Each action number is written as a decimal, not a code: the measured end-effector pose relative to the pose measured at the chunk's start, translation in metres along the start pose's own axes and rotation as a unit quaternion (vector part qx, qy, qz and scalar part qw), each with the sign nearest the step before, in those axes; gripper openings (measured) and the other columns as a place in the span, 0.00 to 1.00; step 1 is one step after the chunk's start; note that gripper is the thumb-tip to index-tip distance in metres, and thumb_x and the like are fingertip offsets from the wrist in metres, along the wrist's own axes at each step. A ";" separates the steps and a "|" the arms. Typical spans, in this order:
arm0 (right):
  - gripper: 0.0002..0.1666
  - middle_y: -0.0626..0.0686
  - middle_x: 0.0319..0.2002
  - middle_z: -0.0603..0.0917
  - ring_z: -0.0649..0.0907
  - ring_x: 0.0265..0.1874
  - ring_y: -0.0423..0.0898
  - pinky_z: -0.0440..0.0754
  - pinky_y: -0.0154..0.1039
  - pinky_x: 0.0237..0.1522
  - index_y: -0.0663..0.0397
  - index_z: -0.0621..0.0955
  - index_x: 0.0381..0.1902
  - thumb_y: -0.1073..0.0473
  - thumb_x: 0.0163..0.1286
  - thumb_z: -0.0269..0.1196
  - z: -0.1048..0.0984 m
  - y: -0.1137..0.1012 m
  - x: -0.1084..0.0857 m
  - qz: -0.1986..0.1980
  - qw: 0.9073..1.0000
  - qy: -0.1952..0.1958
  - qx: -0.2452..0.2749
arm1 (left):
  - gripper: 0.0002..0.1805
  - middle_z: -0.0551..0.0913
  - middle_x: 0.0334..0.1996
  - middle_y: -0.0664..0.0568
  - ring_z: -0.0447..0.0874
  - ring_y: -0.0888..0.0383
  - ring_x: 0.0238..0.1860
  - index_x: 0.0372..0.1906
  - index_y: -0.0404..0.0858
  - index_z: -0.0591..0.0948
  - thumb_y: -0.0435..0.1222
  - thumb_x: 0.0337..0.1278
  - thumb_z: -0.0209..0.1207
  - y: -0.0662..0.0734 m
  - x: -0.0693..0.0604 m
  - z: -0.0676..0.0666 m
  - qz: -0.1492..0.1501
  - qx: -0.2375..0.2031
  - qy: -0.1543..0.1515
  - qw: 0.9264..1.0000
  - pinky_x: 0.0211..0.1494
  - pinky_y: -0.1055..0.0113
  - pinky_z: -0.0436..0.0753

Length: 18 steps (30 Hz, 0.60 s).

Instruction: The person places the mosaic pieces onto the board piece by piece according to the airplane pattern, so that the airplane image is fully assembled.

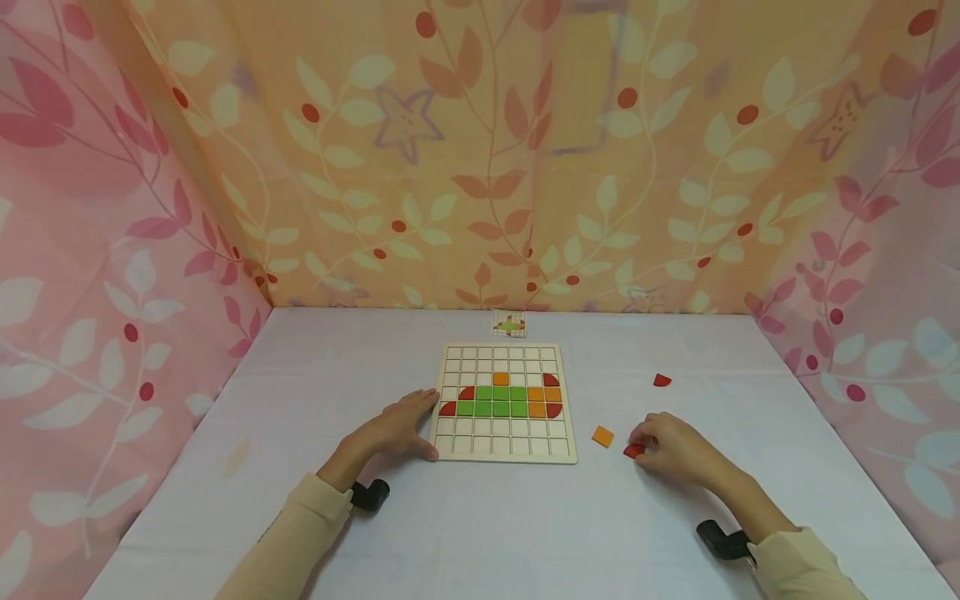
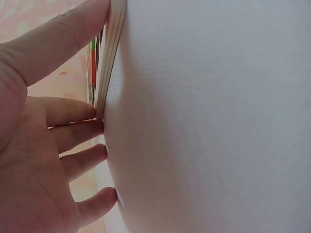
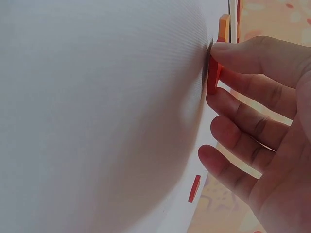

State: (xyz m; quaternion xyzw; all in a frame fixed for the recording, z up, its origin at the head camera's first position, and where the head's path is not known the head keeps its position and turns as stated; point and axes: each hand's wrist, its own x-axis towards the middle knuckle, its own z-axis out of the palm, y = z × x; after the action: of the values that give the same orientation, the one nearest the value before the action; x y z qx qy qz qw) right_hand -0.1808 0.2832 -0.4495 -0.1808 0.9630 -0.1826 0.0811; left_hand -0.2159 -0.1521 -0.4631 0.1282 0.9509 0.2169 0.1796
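Note:
A wooden grid board (image 1: 495,457) lies on the table, with green and orange squares and red quarter-round tiles set in its middle rows. My left hand (image 1: 396,427) touches the board's left edge with its thumb and fingers extended; the left wrist view shows the thumb along the board's side (image 2: 109,63). Right of the board, my right hand (image 1: 675,450) pinches a red quarter-round tile (image 3: 212,75) between thumb and fingers, low over the tabletop. Just left of those fingers lies a loose orange square tile (image 1: 602,436). Another red quarter-round tile (image 1: 662,380) rests farther back.
Behind the board lies a small card (image 1: 509,324) printed with a coloured grid pattern. A white cloth (image 1: 480,533) covers the table. Floral curtains (image 1: 495,167) stand at the back and both sides. A black device (image 1: 723,540) sits at each wrist.

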 end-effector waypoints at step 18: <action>0.10 0.43 0.30 0.80 0.74 0.33 0.42 0.76 0.36 0.35 0.52 0.86 0.36 0.62 0.53 0.72 -0.003 0.001 0.010 0.007 1.000 0.011 0.004 | 0.57 0.57 0.77 0.45 0.48 0.43 0.78 0.75 0.38 0.58 0.45 0.38 0.76 -0.001 -0.002 -0.001 0.010 -0.002 -0.003 1.000 0.76 0.39 0.53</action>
State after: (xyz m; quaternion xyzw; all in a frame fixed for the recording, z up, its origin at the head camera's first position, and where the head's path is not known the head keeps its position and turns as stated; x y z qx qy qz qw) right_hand -0.1906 0.2816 -0.4478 -0.1718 0.9644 -0.1876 0.0729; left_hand -0.2150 -0.1540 -0.4624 0.1374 0.9487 0.2204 0.1804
